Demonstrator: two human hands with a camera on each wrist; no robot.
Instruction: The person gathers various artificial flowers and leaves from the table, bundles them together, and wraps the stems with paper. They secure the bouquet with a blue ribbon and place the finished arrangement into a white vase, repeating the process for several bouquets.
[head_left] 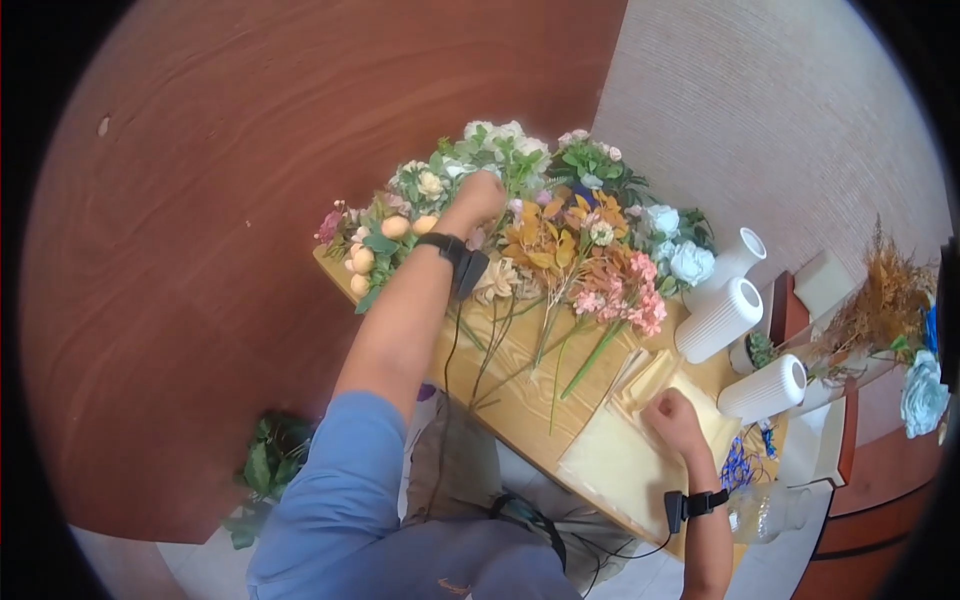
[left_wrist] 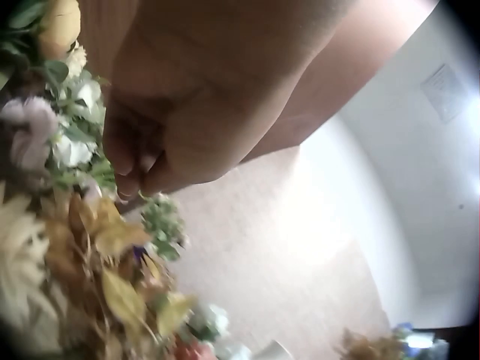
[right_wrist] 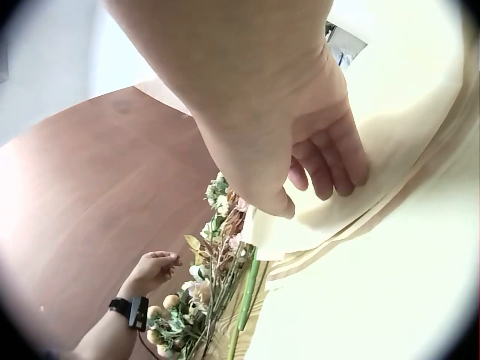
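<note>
My left hand [head_left: 481, 196] is held over the back of the flower pile, nearest to white blossoms [head_left: 505, 135] and green leaves. Its fingers are loosely curled, and no stem shows in them in the left wrist view. Just in front of it lie orange-yellow leaf sprigs [head_left: 543, 240]. My right hand [head_left: 674, 420] is over the cream wrapping paper [head_left: 622, 452] at the table's near right. In the right wrist view its fingers [right_wrist: 341, 161] hang loosely bent close over a paper fold, with nothing between them and the thumb.
Ribbed white vases [head_left: 716, 325] stand on the right side of the wooden table [head_left: 480, 365]. Pink flowers [head_left: 640, 290] and pale blue roses [head_left: 690, 262] lie left of them. Blue cord [head_left: 737, 465] is beside the paper. A reddish-brown panel [head_left: 250, 200] borders the left.
</note>
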